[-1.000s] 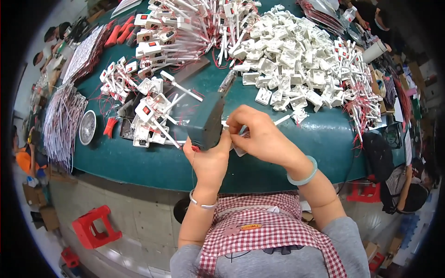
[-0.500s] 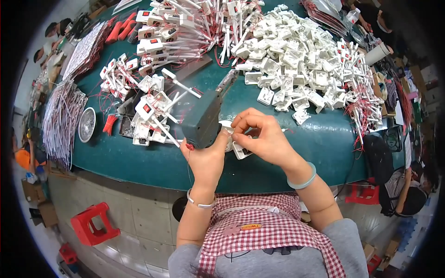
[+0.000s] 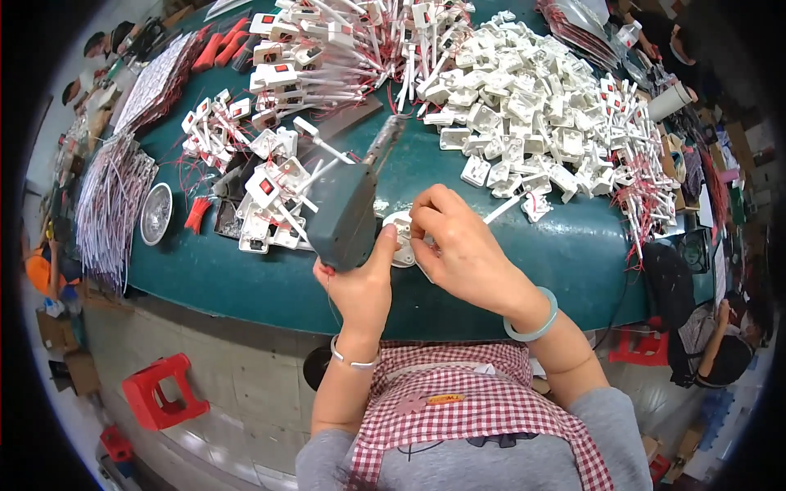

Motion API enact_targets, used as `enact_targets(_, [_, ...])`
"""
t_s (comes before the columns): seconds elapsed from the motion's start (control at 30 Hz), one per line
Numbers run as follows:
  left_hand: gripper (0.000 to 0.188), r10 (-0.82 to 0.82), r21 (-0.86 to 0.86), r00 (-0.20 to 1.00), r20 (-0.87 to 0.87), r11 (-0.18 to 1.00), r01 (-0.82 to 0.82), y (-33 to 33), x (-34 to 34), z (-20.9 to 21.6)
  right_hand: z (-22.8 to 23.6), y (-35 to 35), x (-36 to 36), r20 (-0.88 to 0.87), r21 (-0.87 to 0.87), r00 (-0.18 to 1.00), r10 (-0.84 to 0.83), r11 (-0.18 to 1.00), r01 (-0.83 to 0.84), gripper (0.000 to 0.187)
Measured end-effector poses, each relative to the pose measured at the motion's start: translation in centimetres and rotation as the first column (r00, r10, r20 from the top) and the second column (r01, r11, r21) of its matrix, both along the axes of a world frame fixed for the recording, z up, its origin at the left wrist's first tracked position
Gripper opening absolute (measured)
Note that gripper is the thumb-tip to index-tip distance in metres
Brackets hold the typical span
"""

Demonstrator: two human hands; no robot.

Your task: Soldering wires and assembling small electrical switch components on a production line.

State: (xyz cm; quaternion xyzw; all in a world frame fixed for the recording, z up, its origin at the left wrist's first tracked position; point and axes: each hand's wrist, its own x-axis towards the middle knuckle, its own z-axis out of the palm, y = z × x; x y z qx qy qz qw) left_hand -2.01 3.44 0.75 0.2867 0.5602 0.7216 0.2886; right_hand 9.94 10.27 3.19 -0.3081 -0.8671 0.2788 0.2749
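Observation:
A small white plastic housing [image 3: 401, 239] with a rounded edge and screw holes sits between my hands near the table's front. My left hand [image 3: 360, 290] is closed with its thumb on the housing's left side; a dark grey device [image 3: 344, 217] with a long mottled shaft covers its other fingers. The device's kind is unclear. My right hand [image 3: 463, 245] is curled in a pinch over the housing's right side. What its fingertips hold is hidden. A white tube [image 3: 502, 209] sticks out beyond that hand. Thin red wire shows at the left hand.
Open white housings [image 3: 524, 106] form a big heap at the far right. Wired tubes with red switches [image 3: 311, 74] are stacked at the back. Left of my hands lie a few assemblies [image 3: 266, 192] and a clear bowl [image 3: 155, 214]. A red stool [image 3: 166, 391] stands on the floor.
My right hand has closed further over the housing, covering its right part. The dark device appears slightly further left. A white tube now shows beyond the right hand.

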Motion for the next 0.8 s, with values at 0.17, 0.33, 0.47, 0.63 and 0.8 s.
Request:
enact_targets(0.17, [0.033,0.084,-0.119,0.986,-0.148,0.988,-0.102,-3.5,0.0,0.2,-0.3,-0.2,-0.3,-0.034,-0.013,0.999,-0.042,0.999,0.042,0.009])
enact_targets(0.33, [0.038,0.034,-0.24,0.962,-0.271,0.965,-0.102,-8.8,-0.9,-1.2,-0.4,-0.2,-0.6,-0.018,0.017,0.995,-0.098,0.995,0.098,0.007])
enact_targets(0.47, [0.029,0.115,-0.271,0.936,-0.333,0.939,-0.212,-11.5,-0.4,-1.1,-0.1,-0.3,-0.5,0.026,-0.033,0.996,-0.082,0.996,0.083,0.008])
enact_targets(0.63, [0.02,-0.002,-0.384,0.951,-0.31,0.915,-0.123,-13.6,-0.4,-0.2,0.3,-0.3,-0.8,0.101,0.047,0.993,-0.06,0.997,0.056,0.007])
enact_targets(0.8, [0.022,-0.075,-0.326,0.882,-0.465,0.941,-0.093,-13.7,-0.4,0.1,0.2,-0.3,-0.9,0.119,0.054,0.99,-0.071,0.996,0.065,0.008])
